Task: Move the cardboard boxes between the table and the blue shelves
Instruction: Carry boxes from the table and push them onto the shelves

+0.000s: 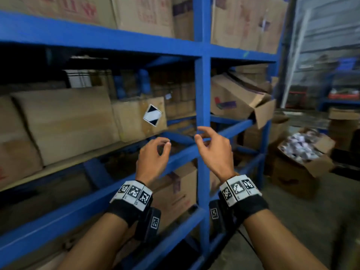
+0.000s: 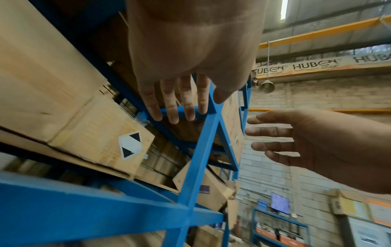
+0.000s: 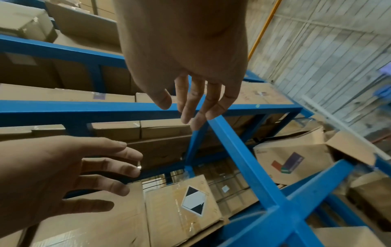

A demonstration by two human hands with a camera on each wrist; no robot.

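warehouse | blue shelves (image 1: 202, 90) of cardboard boxes (image 1: 64, 121) | block wall (image 2: 317, 103)

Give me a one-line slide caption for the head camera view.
Both empty hands, left hand and right hand, reach toward the diamond-labelled box on the blue shelves.

Blue shelves (image 1: 202, 90); brown cardboard boxes (image 1: 64, 121); black-white diamond label (image 1: 152, 115); black-white checkered wristbands (image 1: 134, 192).

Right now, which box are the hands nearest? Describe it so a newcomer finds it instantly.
Start at the blue shelves and find the middle shelf, left of the central upright. The cardboard box sits at the right end of that row, just above the empty left hand. Unlike its plain neighbours, it carries a diamond sticker, white with black tips.
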